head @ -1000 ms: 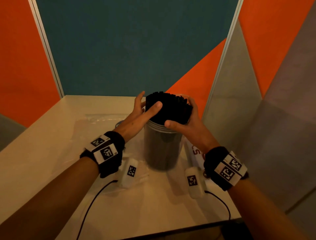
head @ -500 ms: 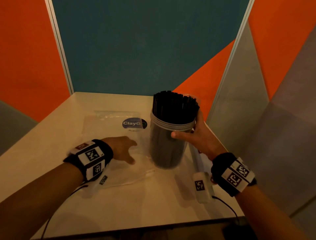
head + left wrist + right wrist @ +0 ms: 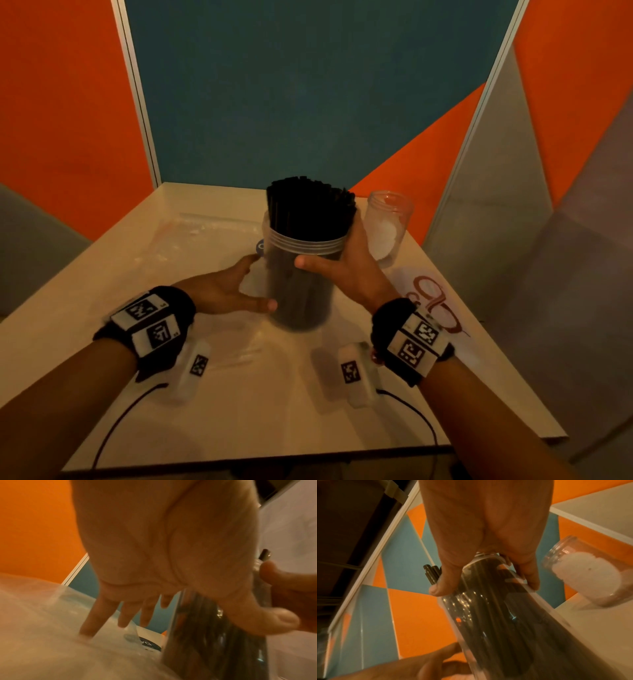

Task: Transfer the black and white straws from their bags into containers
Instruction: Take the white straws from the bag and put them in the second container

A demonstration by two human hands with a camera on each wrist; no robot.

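A tall clear container [image 3: 301, 291] packed with black straws [image 3: 310, 209] is at the middle of the white table [image 3: 239, 411]. My right hand [image 3: 339, 263] grips it just below the threaded rim, thumb in front and fingers behind. The right wrist view shows that same grip [image 3: 488, 577] on the container [image 3: 513, 622]. My left hand [image 3: 239, 284] is at the container's lower left side with straight fingers, its thumb touching the wall. In the left wrist view those fingers [image 3: 123, 615] point down at the clear bag [image 3: 51, 635]. The container's base looks blurred.
A smaller clear jar [image 3: 388, 229] with something white inside stands at the back right, also visible from the right wrist [image 3: 583, 574]. An empty clear bag [image 3: 191, 236] lies flat on the left. A flat piece with red print [image 3: 435, 301] lies on the right. Walls enclose the table.
My left hand left the straw tops, dropped to the bag, and has now come to the container's lower side. My right hand kept its hold below the rim.
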